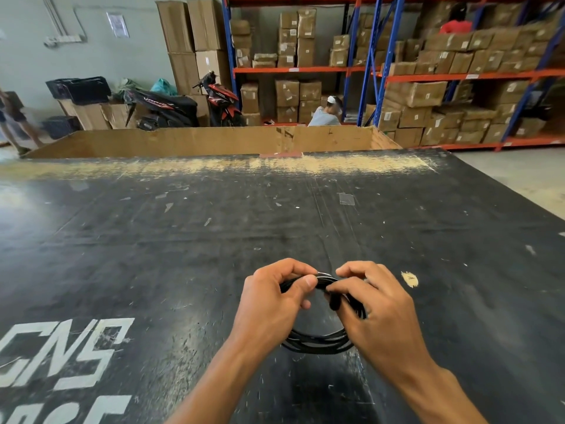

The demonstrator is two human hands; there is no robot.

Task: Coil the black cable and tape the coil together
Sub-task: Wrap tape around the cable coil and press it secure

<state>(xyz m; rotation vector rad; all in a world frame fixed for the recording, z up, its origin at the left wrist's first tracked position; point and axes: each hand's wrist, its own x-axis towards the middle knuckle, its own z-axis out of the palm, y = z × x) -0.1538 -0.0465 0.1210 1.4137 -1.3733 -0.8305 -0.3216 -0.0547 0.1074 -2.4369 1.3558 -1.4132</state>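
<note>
Low centre of the frame: both hands work one black cable (pixel 318 342), already wound into a round coil of several loops. The coil is held just above the bench (pixel 183 240), its top pinched between the hands, its lower arc hanging free between the wrists.

Left hand (pixel 272 298): fingers curled over the coil's upper left, thumb pressed across the strands. Clamped on the cable.

Right hand (pixel 376 304): fingers bent over the upper right of the coil, thumb and forefinger closed on the strands close to the left thumb. Also clamped on the cable. A short dark end piece, perhaps the plug, pokes down under the right thumb. A thin pale glint sits on the strands between the two thumbs; cannot tell whether it is tape.

Bench: black, scuffed, scratched, with white stencilled letters (pixel 64 353) at lower left, a worn pale strip along its far edge, and bits of clear tape (pixel 347 199) stuck right of centre. A small chipped spot (pixel 409 279) lies just right of the right hand.

Upper frame: a brown board wall (pixel 198 140) behind the bench, then racks (pixel 385 75) of blue uprights and orange beams stacked with cartons. Two scooters (pixel 189 105) are parked at upper left of centre. A person (pixel 325 113) sits low among the racks, upper centre.
</note>
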